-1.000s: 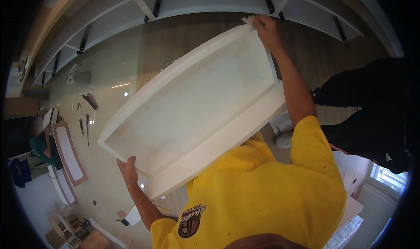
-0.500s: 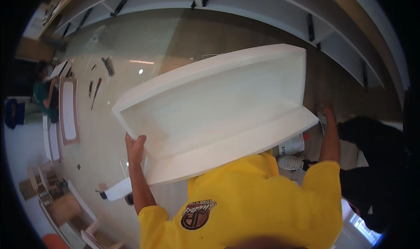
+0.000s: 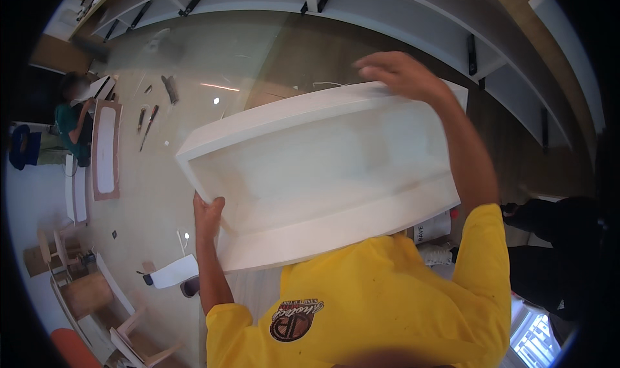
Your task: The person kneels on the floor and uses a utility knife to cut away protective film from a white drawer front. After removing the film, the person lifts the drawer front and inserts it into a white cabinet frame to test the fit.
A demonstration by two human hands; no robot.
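Note:
A white drawer box (image 3: 323,151) with an open top lies tilted across my front, its near wall close to my yellow shirt. My left hand (image 3: 208,214) grips the left end panel, thumb inside the box and the other fingers out of sight behind the panel. Over the far wall's right part is my right hand (image 3: 402,74), fingers stretched out leftward and slightly blurred. It holds nothing; whether the palm touches the far rim, I cannot tell.
A long white cabinet frame (image 3: 413,29) with black runners spans the far side. Hand tools (image 3: 147,127) lie on the floor at left. A co-worker in green (image 3: 72,124) sits beyond a long panel (image 3: 106,149). Another person in dark clothes (image 3: 549,258) is close at right.
My right hand has come up from the right side, across the box, to its far rim. The box has shifted slightly in view, with my left hand still gripping its left end.

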